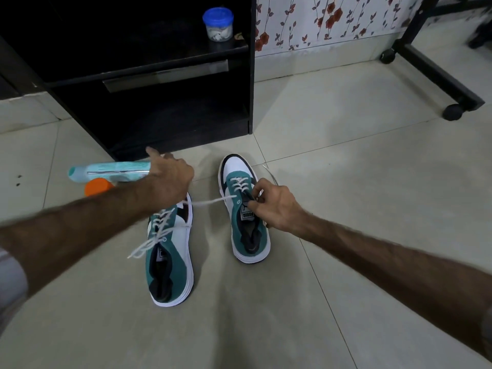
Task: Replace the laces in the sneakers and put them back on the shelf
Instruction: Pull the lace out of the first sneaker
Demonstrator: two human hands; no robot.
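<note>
Two teal-and-white sneakers stand on the tiled floor, toes toward the black shelf unit (186,113). The left sneaker (170,262) is laced, its lace ends lying loose. The right sneaker (243,217) is laced only over its front eyelets. My left hand (170,179) hovers above the left sneaker's toe and holds one end of the white lace (213,201), stretched taut from the right sneaker. My right hand (274,206) pinches the right sneaker's tongue near the upper eyelets. The lace's other end (270,173) trails past my right hand.
A pale teal bottle (106,170) lies on its side and an orange lid (98,186) sits beside it, left of the shoes. A blue-lidded jar (218,23) stands on the upper shelf. A wheeled black frame (439,73) stands at the right by the flowered wall.
</note>
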